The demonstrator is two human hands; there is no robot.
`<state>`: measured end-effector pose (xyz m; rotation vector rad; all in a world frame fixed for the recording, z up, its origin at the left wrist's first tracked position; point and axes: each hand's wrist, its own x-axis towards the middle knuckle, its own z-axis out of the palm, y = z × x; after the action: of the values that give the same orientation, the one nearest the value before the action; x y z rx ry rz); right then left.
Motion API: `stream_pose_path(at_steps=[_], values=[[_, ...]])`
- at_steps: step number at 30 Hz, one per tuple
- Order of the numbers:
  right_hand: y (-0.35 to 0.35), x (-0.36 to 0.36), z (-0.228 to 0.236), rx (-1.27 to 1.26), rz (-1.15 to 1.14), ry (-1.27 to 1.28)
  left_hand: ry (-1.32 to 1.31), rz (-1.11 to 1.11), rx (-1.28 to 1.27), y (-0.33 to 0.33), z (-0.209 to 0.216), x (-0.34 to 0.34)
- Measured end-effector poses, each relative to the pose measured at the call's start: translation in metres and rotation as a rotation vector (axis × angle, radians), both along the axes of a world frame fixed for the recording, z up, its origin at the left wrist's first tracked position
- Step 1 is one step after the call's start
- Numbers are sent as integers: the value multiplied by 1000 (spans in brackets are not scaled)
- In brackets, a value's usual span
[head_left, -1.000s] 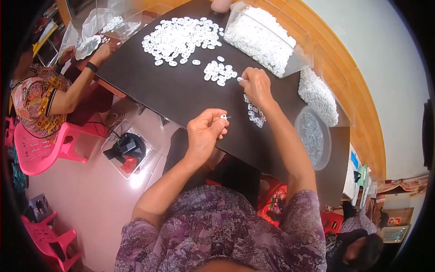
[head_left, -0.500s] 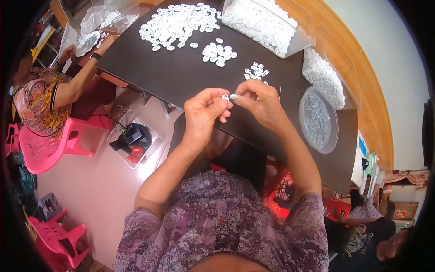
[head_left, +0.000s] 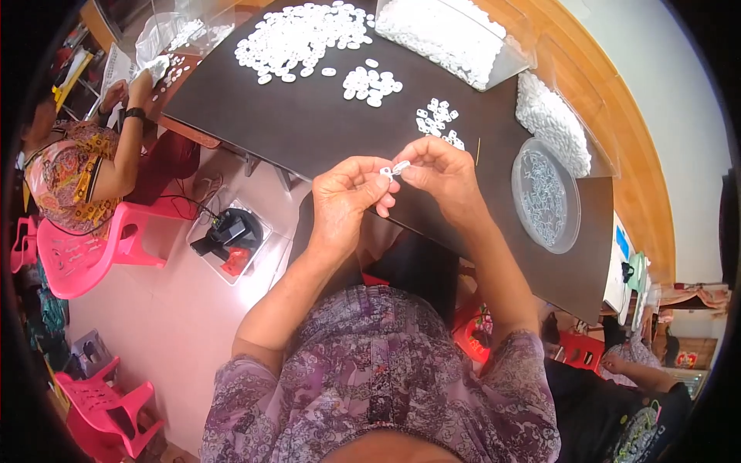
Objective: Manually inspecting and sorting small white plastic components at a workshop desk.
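Note:
My left hand is closed, pinching a small white plastic piece with a hole between thumb and forefinger. My right hand is closed too, its fingertips on a small white oval piece. The two pieces meet or nearly meet in front of me, over the near edge of the dark table; whether they are joined is too small to tell. Just beyond my right hand lies a little group of small white pieces. Farther off is a small heap of white two-holed ovals.
A big heap of white ovals covers the far left tabletop. Clear bins of white pieces line the back. At right sits a round clear bowl of small metal parts. A co-worker sits at left; another person is at lower right.
The oval piece in my right hand has tilted up and shows more. At left the co-worker's hand has moved to a white bag or cloth. The person at lower right has shifted.

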<state>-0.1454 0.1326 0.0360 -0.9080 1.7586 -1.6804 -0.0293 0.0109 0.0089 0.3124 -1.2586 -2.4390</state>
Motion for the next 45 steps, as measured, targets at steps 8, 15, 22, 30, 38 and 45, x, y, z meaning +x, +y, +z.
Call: stream_pose_path(at_steps=[8, 15, 22, 30, 38, 45], values=[[2, 3, 1, 36, -13, 95, -38, 89, -103, 4, -1, 4], [2, 9, 1, 30, -67, 47, -105, 137, -185, 6, 0, 5], [-2, 15, -1, 17, -90, 132, -100, 153, -211, 6, -5, 5], [-3, 20, 2, 82, -83, 114, -101, 185, -247, 6, -8, 7], [-2, 20, -7, 100, -125, 358, -99, 191, -273, 10, -7, 6], [-1, 23, -10, 83, -176, 439, -117, 142, -308, 11, -11, 6]])
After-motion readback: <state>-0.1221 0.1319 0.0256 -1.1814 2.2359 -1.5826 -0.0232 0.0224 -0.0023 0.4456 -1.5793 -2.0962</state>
